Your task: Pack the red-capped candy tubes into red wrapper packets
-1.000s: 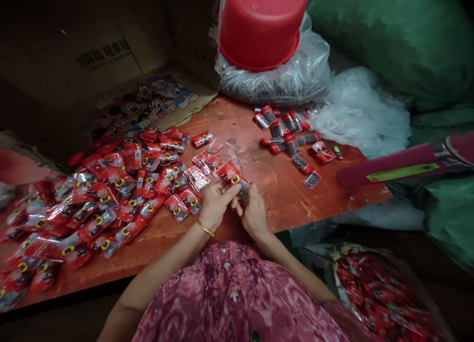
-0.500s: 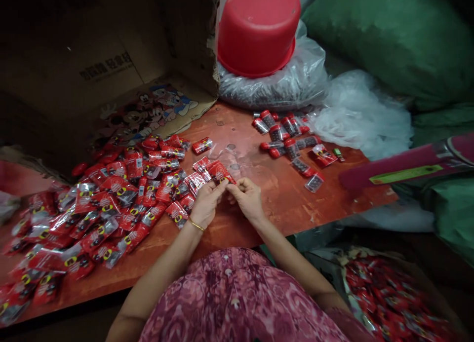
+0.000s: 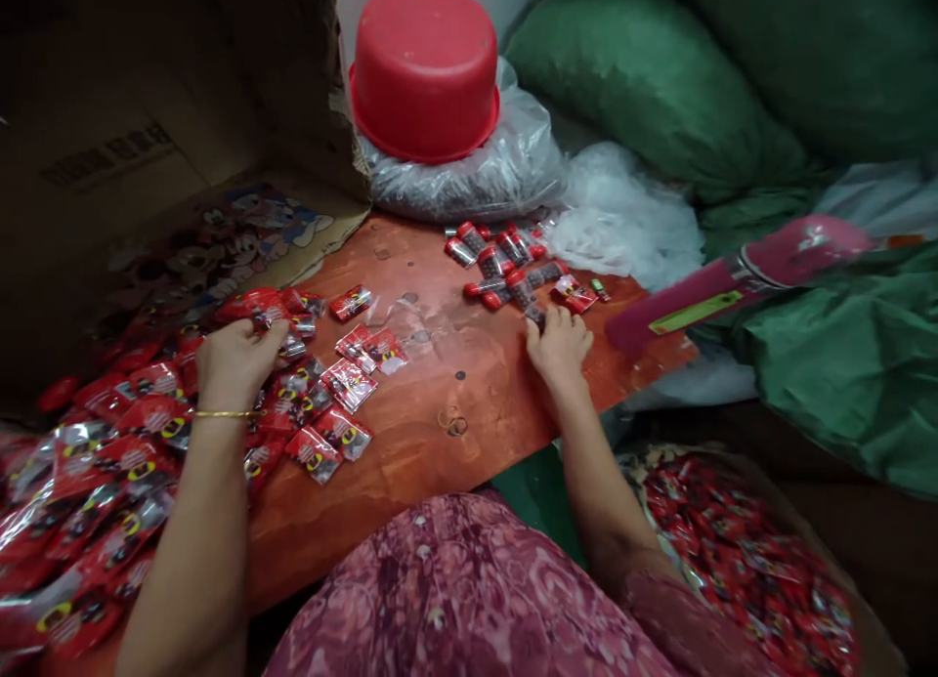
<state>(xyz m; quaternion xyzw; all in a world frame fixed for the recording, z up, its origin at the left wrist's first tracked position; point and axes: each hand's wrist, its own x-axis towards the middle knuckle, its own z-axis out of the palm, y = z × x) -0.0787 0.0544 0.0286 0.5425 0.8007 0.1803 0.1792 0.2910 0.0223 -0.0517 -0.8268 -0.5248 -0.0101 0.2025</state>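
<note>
My left hand (image 3: 238, 364), with a gold bangle at the wrist, is over the pile of glossy red packets (image 3: 150, 413) at left. Its thumb and fingers are pinched together at a red packet (image 3: 253, 304) whose lower part they hide. Across the table, my right hand (image 3: 561, 350) reaches into a group of small clear tubes with red caps and dark contents. Its thumb and bent fingers close around the end of one tube (image 3: 522, 291). Several flatter red packets (image 3: 350, 384) lie between my hands, nearer the left.
An open cardboard box (image 3: 293, 91) stands behind the pile. A red tub (image 3: 425, 71) sits upside down on a filled plastic bag (image 3: 469, 184). A pink pole (image 3: 689, 301) slants in at the right. Below right is a container of red packets (image 3: 740, 550); green sacks (image 3: 660, 81) lie behind.
My hands have parted from the red packet they held together. The left has moved left to the pile, the right out to the tubes. The view has turned right.
</note>
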